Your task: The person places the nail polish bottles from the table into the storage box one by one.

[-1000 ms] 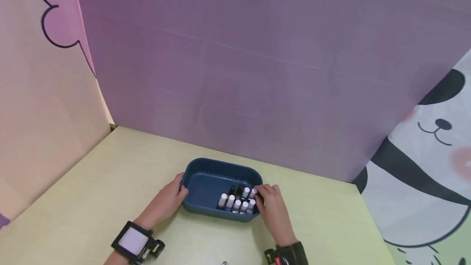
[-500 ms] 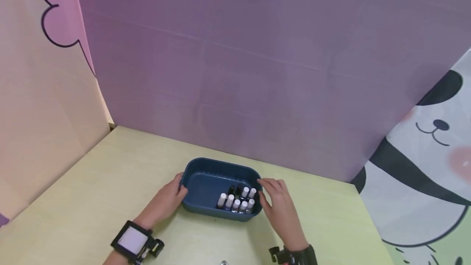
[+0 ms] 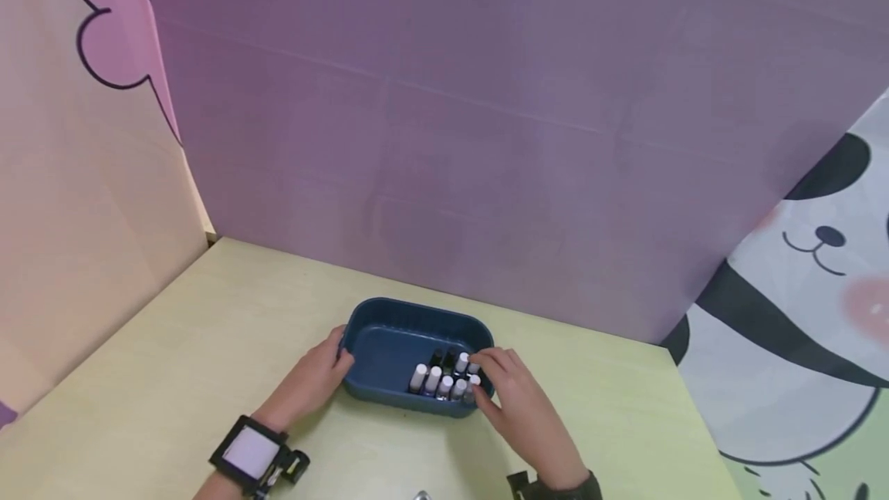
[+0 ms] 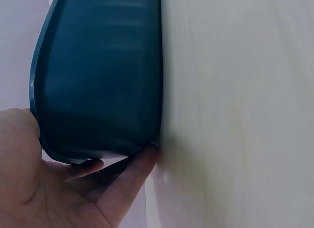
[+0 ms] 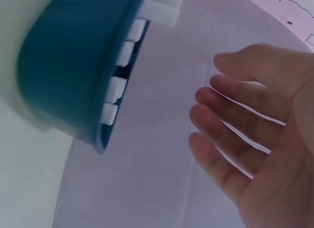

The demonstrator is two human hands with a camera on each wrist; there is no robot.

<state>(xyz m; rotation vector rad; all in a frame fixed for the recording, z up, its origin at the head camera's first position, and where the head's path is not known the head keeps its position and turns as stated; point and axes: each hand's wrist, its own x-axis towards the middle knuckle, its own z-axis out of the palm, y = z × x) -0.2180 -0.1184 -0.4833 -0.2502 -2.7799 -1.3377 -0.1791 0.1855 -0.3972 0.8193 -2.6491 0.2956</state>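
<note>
A dark blue plastic basin [image 3: 389,349] stands on the table. My left hand [image 3: 318,376] grips its left end; in the left wrist view the fingers and thumb lie against the end wall [image 4: 103,81]. Several small nail polish bottles [image 3: 418,379] with white caps stand in rows in the right part of the basin, beside black-capped bottles [image 3: 436,359]. Over the right end hovers my right hand [image 3: 524,407], fingertips close to the rightmost caps. The right wrist view shows this hand [image 5: 260,120] with relaxed, spread fingers and nothing in them, apart from the white caps [image 5: 117,88].
The pale yellow tabletop [image 3: 243,307] meets a purple wall [image 3: 444,137] behind the basin. A beige panel [image 3: 83,214] borders the left, and a panda print [image 3: 826,315] the right. A small shiny object [image 3: 422,495] peeks in at the bottom edge.
My right hand pulled back from the bottles to the basin's right rim, then came in over the rightmost caps again. The left hand and basin have barely moved.
</note>
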